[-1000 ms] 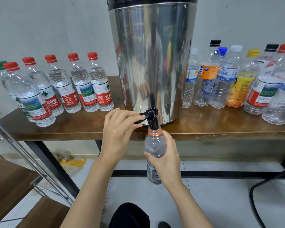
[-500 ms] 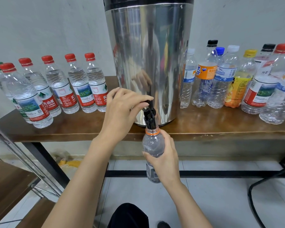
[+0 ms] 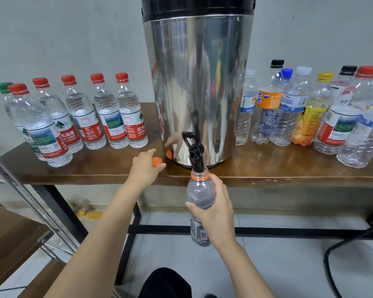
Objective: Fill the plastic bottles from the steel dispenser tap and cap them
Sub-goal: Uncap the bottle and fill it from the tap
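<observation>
The right hand (image 3: 215, 209) is gripping the plastic bottle (image 3: 199, 190) beneath the tap (image 3: 195, 157) while the left hand (image 3: 144, 171) is pinching the orange cap (image 3: 157, 161), seemingly for capping.

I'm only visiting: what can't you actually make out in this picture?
All in the head view:
1. Top of the steel dispenser: cut off by the upper edge.
2. Whether water runs: the tap spout meets the bottle mouth, hiding any stream.
3. The bottle's label: mostly covered by the right hand.
4. Whether the left hand grips the orange cap or only touches it: its fingers hide the contact.
</observation>
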